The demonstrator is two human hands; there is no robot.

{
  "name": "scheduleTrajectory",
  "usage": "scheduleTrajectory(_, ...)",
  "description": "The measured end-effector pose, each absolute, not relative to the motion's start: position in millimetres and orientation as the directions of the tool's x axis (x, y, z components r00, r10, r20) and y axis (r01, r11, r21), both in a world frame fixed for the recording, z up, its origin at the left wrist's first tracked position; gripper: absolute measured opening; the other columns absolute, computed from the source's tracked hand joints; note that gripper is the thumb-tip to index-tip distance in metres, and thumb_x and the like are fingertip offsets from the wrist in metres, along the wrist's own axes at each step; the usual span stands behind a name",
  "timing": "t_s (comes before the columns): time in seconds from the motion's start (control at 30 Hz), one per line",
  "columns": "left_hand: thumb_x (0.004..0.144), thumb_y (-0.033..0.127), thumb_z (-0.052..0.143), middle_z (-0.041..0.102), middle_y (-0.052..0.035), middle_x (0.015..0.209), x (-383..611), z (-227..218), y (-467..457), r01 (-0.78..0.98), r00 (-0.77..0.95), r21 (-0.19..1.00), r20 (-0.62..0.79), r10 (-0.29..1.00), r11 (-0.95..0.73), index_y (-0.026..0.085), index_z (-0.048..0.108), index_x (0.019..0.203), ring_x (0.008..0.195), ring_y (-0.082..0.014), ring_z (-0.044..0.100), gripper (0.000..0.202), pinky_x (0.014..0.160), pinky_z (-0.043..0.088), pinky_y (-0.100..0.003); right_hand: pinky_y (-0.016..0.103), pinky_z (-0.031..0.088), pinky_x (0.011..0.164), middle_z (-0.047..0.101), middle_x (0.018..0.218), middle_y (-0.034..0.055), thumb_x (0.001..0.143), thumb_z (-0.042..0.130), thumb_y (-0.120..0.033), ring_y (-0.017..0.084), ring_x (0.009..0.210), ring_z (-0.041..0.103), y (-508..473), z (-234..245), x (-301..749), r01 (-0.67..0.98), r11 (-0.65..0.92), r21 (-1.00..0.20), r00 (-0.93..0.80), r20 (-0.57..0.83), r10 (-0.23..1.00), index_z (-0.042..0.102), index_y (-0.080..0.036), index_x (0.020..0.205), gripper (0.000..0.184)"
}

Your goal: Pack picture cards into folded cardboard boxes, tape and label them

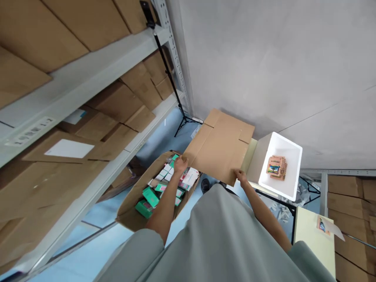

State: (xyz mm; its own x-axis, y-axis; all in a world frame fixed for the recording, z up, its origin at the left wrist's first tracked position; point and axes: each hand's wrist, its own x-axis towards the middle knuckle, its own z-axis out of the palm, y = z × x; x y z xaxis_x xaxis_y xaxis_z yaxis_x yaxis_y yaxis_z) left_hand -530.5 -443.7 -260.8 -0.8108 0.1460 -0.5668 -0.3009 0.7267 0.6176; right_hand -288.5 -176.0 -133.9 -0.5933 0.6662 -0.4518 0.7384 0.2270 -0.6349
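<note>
A flattened cardboard box [223,147] spans the space in front of me, between my two hands. My left hand [180,164] grips its near left corner, fingers closed on the edge. At the near right corner my right hand [241,177] pinches the cardboard. Below and left of my left hand is an open carton [126,217] filled with small green and white boxes [151,197]. Right of the cardboard, a white foam box [299,164] stands on a table with a small pile of printed cards or packets [277,167] inside; their exact kind is unclear.
Metal shelves [117,58] loaded with brown cartons [108,96] run along the left. A black tripod stand [167,70] is by the wall [264,70]. At right are a cream tabletop [314,243] with a printed packet and paper, and more cartons [346,196].
</note>
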Motion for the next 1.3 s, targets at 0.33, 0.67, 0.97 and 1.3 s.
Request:
scheduleTrajectory(0.33, 0.094, 0.031, 0.057, 0.079, -0.0272, 0.114, -541, -209, -447, -0.384, -0.793, 0.643, -0.597, 0.120, 0.663, 0.013, 0.072, 0.108, 0.125, -0.0444, 0.073, 0.027, 0.109, 0.055, -0.058, 0.028, 0.032, 0.061, 0.041, 0.066, -0.0051, 0.083, 0.073, -0.076, 0.013, 0.064, 0.039, -214, -23, -304, 0.413, 0.163, -0.896, -0.680, -0.184, 0.710, 0.045, -0.025, 0.069, 0.059)
scheduleTrajectory(0.67, 0.099, 0.045, 0.054, 0.076, -0.0140, 0.139, -498, -151, -323, -0.264, -0.760, 0.918, -0.387, 0.523, 0.296, 0.020, 0.072, 0.122, 0.141, -0.0301, 0.068, 0.038, 0.123, 0.052, -0.043, 0.030, 0.048, 0.065, 0.057, 0.074, 0.0001, 0.093, 0.074, -0.066, 0.019, 0.071, 0.054, -251, 120, -177, 0.462, 0.273, -0.844, -0.434, 0.053, 0.899, 0.058, -0.025, 0.077, 0.046)
scheduleTrajectory(0.97, 0.098, 0.063, 0.060, 0.074, -0.0134, 0.142, -369, -14, -206, -0.370, -0.636, 0.929, -0.271, 0.723, 0.023, 0.020, 0.073, 0.124, 0.142, -0.0313, 0.066, 0.052, 0.125, 0.050, -0.048, 0.038, 0.063, 0.074, 0.075, 0.088, 0.0071, 0.093, 0.073, -0.068, 0.027, 0.082, 0.071, -292, 150, 18, 0.458, 0.178, -0.871, -0.045, 0.178, 0.983, 0.078, -0.026, 0.093, 0.043)
scheduleTrajectory(1.3, 0.078, 0.064, 0.081, 0.070, -0.0057, 0.100, -114, 156, -103, 0.206, -0.439, 0.909, 0.416, 0.796, -0.362, 0.022, 0.069, 0.101, 0.100, -0.0278, 0.067, 0.050, 0.103, 0.057, -0.049, 0.060, 0.064, 0.098, 0.074, 0.133, 0.0203, 0.089, 0.073, -0.073, 0.039, 0.119, 0.073, -324, 114, 319, 0.578, -0.016, -0.816, 0.633, 0.436, 0.640, 0.071, -0.023, 0.132, 0.066)
